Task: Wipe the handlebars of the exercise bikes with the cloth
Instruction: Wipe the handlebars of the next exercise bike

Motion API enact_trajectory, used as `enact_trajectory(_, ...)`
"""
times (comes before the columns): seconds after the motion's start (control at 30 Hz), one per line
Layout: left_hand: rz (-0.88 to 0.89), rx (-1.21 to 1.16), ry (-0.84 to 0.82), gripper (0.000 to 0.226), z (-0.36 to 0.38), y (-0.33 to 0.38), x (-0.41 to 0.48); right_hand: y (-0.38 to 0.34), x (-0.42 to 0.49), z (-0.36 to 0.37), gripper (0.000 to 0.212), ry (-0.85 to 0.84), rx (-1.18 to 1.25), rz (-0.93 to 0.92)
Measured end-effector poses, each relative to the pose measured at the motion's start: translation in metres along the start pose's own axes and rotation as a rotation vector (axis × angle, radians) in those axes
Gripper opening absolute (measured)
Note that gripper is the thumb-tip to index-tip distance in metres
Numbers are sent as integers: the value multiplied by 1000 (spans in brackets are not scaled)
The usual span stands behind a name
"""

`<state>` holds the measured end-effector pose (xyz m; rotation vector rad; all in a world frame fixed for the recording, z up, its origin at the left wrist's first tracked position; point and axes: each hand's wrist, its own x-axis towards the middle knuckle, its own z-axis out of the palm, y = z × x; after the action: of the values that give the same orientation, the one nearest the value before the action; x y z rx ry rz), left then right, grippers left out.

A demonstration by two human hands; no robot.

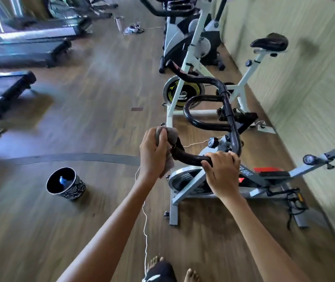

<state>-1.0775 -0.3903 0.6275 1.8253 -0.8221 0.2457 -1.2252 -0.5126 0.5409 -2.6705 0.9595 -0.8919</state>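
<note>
The nearest exercise bike (191, 182), grey-framed, carries black curved handlebars (226, 110). My left hand (153, 151) presses a brownish cloth (170, 133) around the near left tip of those handlebars. On the lower bar just right of the cloth, my right hand (222, 169) is wrapped around the tube. A second bike with a white frame (242, 90) stands behind, its black handlebar end (174, 68) worn reddish. A third bike (181, 27) is farther back.
A black patterned bucket (66, 184) holding a blue bottle stands on the wooden floor to my left. Treadmills (10, 86) line the far left. A white cord (145, 226) trails on the floor by my bare feet. A green wall (305, 78) runs behind the bikes.
</note>
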Motion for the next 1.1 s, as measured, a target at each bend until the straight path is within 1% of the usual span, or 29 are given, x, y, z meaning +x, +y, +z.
enact_trajectory(0.03, -7, 23, 15, 11, 1, 0, -5, -1, 0, 0, 70, -3, 4, 6)
enact_trajectory(0.07, 27, 37, 30, 15, 2, -2, -13, -1, -1, 0, 69, -1, 7, 7)
enact_trajectory(0.13, 209, 103, 21, 24, 6, -11, -30, 0, -2, 0, 69, 6, 9, -2)
enact_trajectory(0.17, 274, 125, 12, 25, 6, -17, -31, 1, -2, 0, 69, 5, 5, -6)
enact_trajectory(0.2, 255, 107, -4, 23, 5, -17, -27, 2, -2, -1, 69, 1, 0, -8)
enact_trajectory(0.23, 187, 70, -14, 19, 4, -15, -20, 2, -2, -1, 69, -3, -4, -9)
enact_trajectory(0.3, 54, 34, 19, 15, 4, -7, -2, 2, -2, -2, 68, -6, -2, -10)
enact_trajectory(0.37, 15, 64, 36, 18, 2, -2, 5, 1, -1, -2, 68, -10, 4, -7)
enact_trajectory(0.43, 39, 42, 33, 13, 1, -4, -5, 1, -2, -2, 69, -13, 1, -2)
enact_trajectory(0.47, 91, 23, 23, 15, 1, -9, -14, 1, -3, -2, 68, -12, -1, -4)
enact_trajectory(0.53, 232, 18, 12, 26, 0, -21, -25, 2, -3, -1, 67, -13, -6, -11)
enact_trajectory(0.57, 237, 11, 6, 25, 1, -25, -23, 3, -3, -1, 66, -15, -12, -15)
enact_trajectory(0.6, 200, 0, 13, 21, 2, -23, -18, 4, -2, -1, 66, -20, -18, -19)
enact_trajectory(0.63, 146, 9, 42, 16, 2, -18, -12, 5, -2, -1, 66, -22, -23, -24)
enact_trajectory(0.67, 103, 49, 84, 16, 3, -11, -6, 5, -2, 0, 66, -21, -28, -30)
enact_trajectory(0.7, 91, 122, 107, 19, 4, -8, -4, 5, -2, 0, 66, -17, -30, -33)
enact_trajectory(0.77, 109, 129, 89, 16, 2, -4, -7, 5, -2, 0, 66, -9, -24, -31)
enact_trajectory(0.8, 140, 97, 68, 15, 3, -8, -14, 4, -3, 0, 66, -2, -19, -30)
enact_trajectory(0.87, 334, 111, -1, 23, -1, -20, -21, 5, -4, 1, 66, 22, -18, -37)
enact_trajectory(0.9, 392, 121, -32, 25, -2, -26, -18, 5, -3, 2, 66, 32, -20, -40)
enact_trajectory(0.93, 379, 104, -62, 23, -2, -29, -13, 5, -3, 2, 66, 38, -19, -40)
enact_trajectory(0.97, 309, 72, -71, 19, -1, -25, -8, 5, -3, 3, 66, 44, -17, -38)
enact_trajectory(1.03, 133, 32, 14, 12, -1, -9, -2, 4, -2, 4, 65, 60, -15, -32)
enact_trajectory(1.07, 95, 40, 41, 13, 2, -5, -3, 4, -2, 4, 65, 66, -12, -30)
enact_trajectory(1.1, 95, 73, 46, 12, 2, -2, -5, 3, -2, 4, 65, 68, -8, -29)
